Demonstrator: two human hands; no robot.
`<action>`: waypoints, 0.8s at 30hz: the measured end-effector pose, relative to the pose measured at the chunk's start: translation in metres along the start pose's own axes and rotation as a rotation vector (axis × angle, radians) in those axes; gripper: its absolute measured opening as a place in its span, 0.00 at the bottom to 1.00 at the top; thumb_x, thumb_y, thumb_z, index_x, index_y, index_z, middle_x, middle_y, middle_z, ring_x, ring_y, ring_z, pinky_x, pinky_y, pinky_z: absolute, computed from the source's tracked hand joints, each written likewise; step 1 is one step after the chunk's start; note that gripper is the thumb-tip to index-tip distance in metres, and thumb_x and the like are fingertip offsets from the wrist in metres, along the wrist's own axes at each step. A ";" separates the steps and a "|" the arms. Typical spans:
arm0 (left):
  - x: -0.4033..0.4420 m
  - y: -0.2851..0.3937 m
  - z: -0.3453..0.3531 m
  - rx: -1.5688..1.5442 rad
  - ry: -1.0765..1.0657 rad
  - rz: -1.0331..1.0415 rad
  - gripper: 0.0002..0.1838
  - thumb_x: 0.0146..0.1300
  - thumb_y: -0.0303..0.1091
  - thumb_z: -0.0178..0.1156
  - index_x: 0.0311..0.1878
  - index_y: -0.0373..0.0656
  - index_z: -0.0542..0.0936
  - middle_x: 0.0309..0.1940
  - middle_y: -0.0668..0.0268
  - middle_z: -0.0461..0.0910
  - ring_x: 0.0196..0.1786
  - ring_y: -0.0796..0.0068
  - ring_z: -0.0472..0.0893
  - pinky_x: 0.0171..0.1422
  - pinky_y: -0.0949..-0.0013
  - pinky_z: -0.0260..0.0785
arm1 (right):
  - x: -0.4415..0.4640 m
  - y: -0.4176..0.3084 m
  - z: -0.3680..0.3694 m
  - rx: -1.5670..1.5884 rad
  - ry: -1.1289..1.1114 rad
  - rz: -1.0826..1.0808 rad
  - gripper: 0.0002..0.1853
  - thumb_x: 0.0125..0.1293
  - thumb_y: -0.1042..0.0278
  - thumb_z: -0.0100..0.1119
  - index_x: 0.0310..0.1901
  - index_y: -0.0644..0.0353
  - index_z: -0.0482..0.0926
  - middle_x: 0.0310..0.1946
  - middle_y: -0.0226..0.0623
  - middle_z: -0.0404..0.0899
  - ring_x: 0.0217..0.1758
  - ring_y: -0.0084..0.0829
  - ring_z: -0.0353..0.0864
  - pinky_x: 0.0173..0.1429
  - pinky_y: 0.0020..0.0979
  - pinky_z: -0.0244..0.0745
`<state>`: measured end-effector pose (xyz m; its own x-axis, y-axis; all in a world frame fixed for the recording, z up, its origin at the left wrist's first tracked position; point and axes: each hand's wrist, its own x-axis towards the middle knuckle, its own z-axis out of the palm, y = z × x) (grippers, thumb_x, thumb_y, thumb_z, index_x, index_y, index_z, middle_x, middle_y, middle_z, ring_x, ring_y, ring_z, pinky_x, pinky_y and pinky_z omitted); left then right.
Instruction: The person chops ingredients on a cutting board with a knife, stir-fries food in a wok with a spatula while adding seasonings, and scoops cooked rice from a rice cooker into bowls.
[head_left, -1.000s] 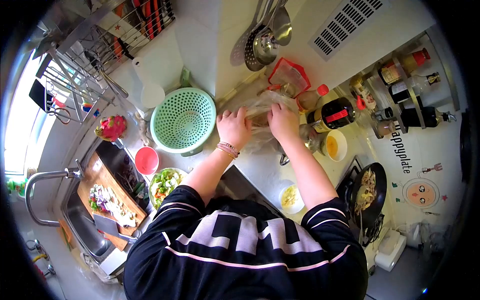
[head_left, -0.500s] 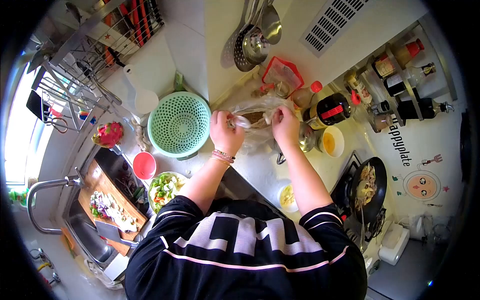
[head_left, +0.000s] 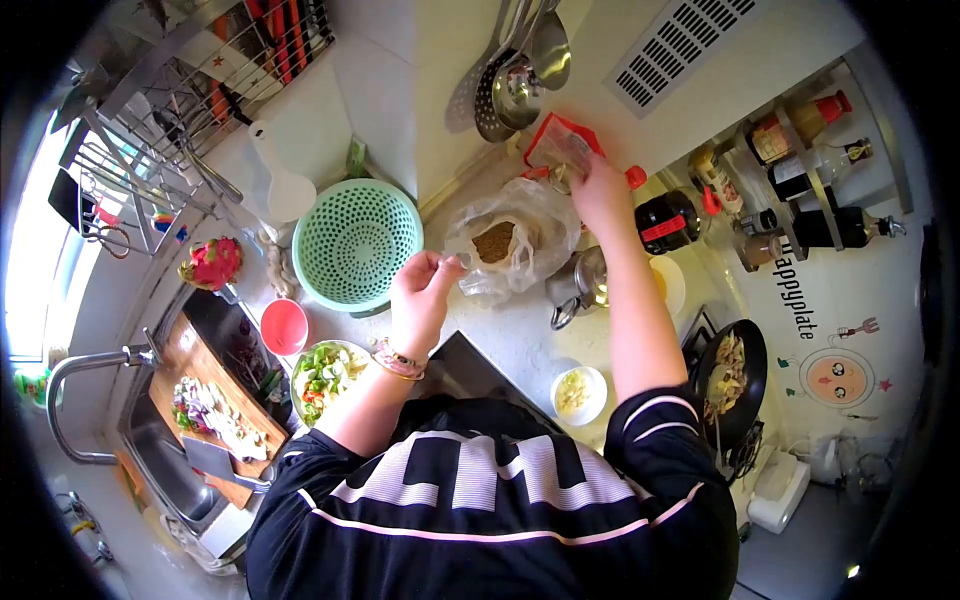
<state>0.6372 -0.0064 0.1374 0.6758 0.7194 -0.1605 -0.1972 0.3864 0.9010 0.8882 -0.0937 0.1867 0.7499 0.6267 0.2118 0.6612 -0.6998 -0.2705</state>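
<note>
My left hand (head_left: 418, 290) pinches the near left edge of a clear plastic bag (head_left: 550, 215). The bag's mouth is spread, and brown powder (head_left: 493, 242) shows inside. Beyond the bag, my right hand (head_left: 603, 195) is at a small glass jar (head_left: 562, 178) beside a red-edged clear packet (head_left: 562, 142). The fingertips of that hand are partly hidden, so whether it grips the jar cannot be made out. A metal-lidded pot or canister (head_left: 588, 275) stands below my right forearm.
Left of the bag is a green colander (head_left: 360, 245), with a pink bowl (head_left: 286, 327) and a plate of chopped vegetables (head_left: 328, 378) nearby. A cutting board (head_left: 215, 400) spans the sink. At right are sauce bottles (head_left: 668, 222) and a wok (head_left: 735, 385); a small white bowl (head_left: 579, 396) sits nearer.
My right hand has let go of the bag and moved right and up to the jar. The bag now lies wider open, showing the powder; my left hand has shifted slightly left and nearer.
</note>
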 end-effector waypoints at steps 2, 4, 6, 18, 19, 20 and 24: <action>-0.004 0.005 -0.001 -0.029 -0.043 -0.020 0.06 0.64 0.28 0.57 0.33 0.38 0.73 0.29 0.67 0.79 0.35 0.83 0.75 0.43 0.78 0.66 | 0.025 0.008 0.034 -0.120 -0.076 -0.006 0.12 0.59 0.69 0.52 0.38 0.68 0.79 0.35 0.56 0.80 0.41 0.52 0.80 0.46 0.45 0.74; -0.008 0.004 -0.004 -0.091 -0.085 -0.063 0.06 0.65 0.29 0.57 0.33 0.39 0.74 0.30 0.66 0.80 0.37 0.82 0.76 0.46 0.76 0.67 | 0.037 0.018 0.066 -0.105 -0.093 -0.021 0.12 0.58 0.70 0.51 0.37 0.69 0.79 0.37 0.58 0.79 0.43 0.53 0.79 0.48 0.46 0.73; -0.008 -0.001 -0.009 -0.189 -0.124 -0.120 0.06 0.65 0.30 0.57 0.34 0.40 0.74 0.31 0.65 0.81 0.38 0.80 0.77 0.46 0.75 0.67 | 0.038 0.020 0.072 -0.064 -0.043 -0.024 0.11 0.58 0.71 0.49 0.35 0.69 0.80 0.36 0.57 0.79 0.42 0.53 0.79 0.48 0.46 0.73; -0.012 0.003 -0.014 -0.216 -0.201 -0.314 0.09 0.62 0.27 0.56 0.45 0.39 0.78 0.30 0.68 0.78 0.34 0.78 0.77 0.43 0.74 0.68 | 0.019 0.021 0.035 -0.025 0.027 -0.032 0.12 0.60 0.68 0.50 0.39 0.61 0.82 0.33 0.54 0.80 0.40 0.53 0.79 0.45 0.47 0.73; -0.012 0.003 -0.014 -0.208 -0.206 -0.319 0.09 0.62 0.27 0.56 0.45 0.39 0.78 0.30 0.68 0.78 0.34 0.78 0.77 0.42 0.74 0.68 | 0.015 0.023 0.034 -0.072 0.003 -0.100 0.12 0.60 0.68 0.49 0.39 0.60 0.82 0.33 0.53 0.80 0.40 0.53 0.79 0.45 0.48 0.73; -0.012 0.003 -0.014 -0.211 -0.204 -0.324 0.10 0.62 0.27 0.56 0.46 0.39 0.78 0.30 0.69 0.78 0.34 0.78 0.77 0.42 0.74 0.68 | 0.011 0.025 0.033 -0.084 -0.026 -0.080 0.12 0.61 0.68 0.49 0.39 0.61 0.81 0.32 0.53 0.80 0.40 0.53 0.79 0.44 0.48 0.73; -0.009 0.002 -0.014 -0.207 -0.184 -0.348 0.13 0.62 0.27 0.55 0.50 0.39 0.77 0.31 0.69 0.78 0.34 0.78 0.77 0.43 0.73 0.68 | 0.005 0.023 0.026 -0.101 -0.029 -0.092 0.11 0.61 0.69 0.48 0.36 0.60 0.81 0.31 0.51 0.80 0.39 0.51 0.80 0.43 0.48 0.74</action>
<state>0.6210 -0.0038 0.1349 0.8387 0.4186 -0.3484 -0.0611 0.7080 0.7035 0.9066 -0.0983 0.1571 0.6863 0.6983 0.2036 0.7268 -0.6691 -0.1553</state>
